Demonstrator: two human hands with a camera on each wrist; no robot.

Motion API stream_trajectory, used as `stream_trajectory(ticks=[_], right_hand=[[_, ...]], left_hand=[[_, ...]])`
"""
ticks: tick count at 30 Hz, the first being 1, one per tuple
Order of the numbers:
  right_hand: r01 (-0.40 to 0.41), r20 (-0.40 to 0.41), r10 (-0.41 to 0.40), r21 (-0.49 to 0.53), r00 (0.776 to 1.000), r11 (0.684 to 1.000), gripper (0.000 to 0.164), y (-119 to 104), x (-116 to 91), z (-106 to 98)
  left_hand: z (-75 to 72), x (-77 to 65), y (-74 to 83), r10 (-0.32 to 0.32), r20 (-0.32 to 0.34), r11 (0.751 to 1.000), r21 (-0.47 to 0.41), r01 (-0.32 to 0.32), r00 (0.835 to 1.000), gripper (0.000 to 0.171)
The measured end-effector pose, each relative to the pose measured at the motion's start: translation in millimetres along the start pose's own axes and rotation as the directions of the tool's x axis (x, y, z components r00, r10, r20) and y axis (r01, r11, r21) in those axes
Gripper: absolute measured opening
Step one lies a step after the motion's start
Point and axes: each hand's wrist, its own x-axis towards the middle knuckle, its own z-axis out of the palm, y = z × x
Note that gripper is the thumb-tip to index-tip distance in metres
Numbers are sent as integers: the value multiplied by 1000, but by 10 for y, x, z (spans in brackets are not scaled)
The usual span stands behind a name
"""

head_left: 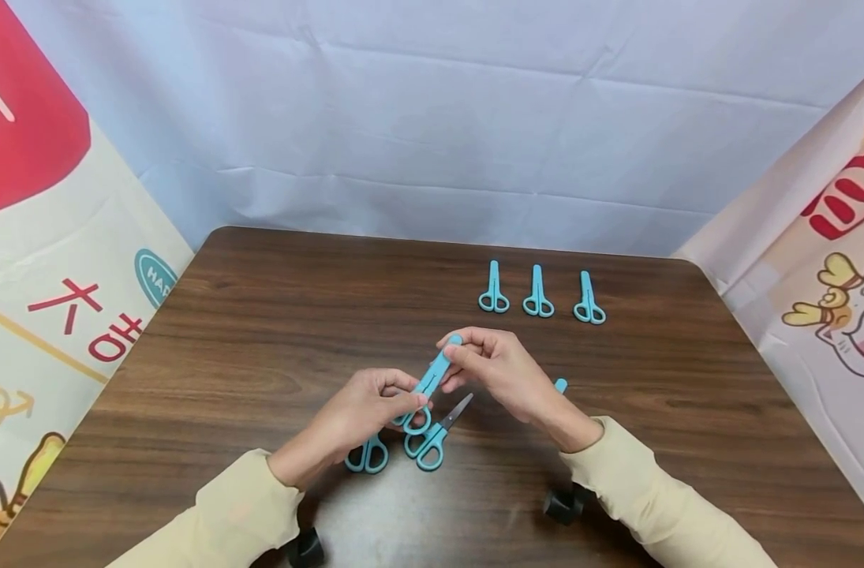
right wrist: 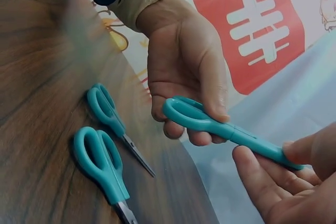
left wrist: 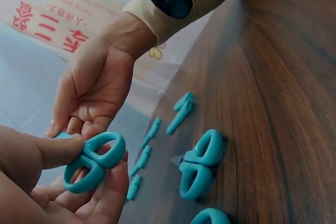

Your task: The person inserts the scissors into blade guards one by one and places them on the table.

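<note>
Both hands hold one pair of light-blue scissors above the table, its blades inside a matching blade cover. My left hand pinches it near the finger loops, thumb on top. At the other end, my right hand pinches the cover's tip between thumb and fingers. Just below lies a second pair of scissors with bare metal blades. Another uncovered pair lies beside it, partly hidden by my left hand in the head view.
Three covered scissors lie in a row at the back right of the wooden table. Loose blue blade covers lie by my right wrist, mostly hidden in the head view. A white cloth hangs behind the table.
</note>
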Motion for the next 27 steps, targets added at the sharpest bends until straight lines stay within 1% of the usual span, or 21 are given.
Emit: stream_trajectory(ticks=[3,6,9,13,15,19,24,27], right_hand=[[-13,0,13,-27,1000,1000,29,9,-17,-53],[-17,-17,17,-49,1000,999,27,-2,-36,-103],[-11,-32,8,-72,999,997,27,-24,-61,-165],[-6,-52,0,-113,999,994,28,-52,-124,-282],[-7,-61,-1,-136,998,991,27,-57,-163,-353],[-12,-77,-1,-173,997,985,26,-47,-229,-504],[-25,-103,5,-192,995,981,26,-29,-321,-688],[-28,-129,4,-185,992,982,27,-34,-376,-785]], left_hand=[[6,13,4,5,11,1000,6,-5,1000,24],[12,22,17,28,7,999,15,-28,1000,24],[10,40,41,44,-12,998,35,-44,999,24],[1,117,69,25,-57,999,46,-23,998,22],[-4,177,80,13,-75,1000,25,-11,997,23],[-32,289,115,5,-99,1000,-28,-8,995,28],[-76,436,189,-1,-96,996,-90,-8,995,32],[-103,535,245,-4,-98,995,-96,-5,995,34]])
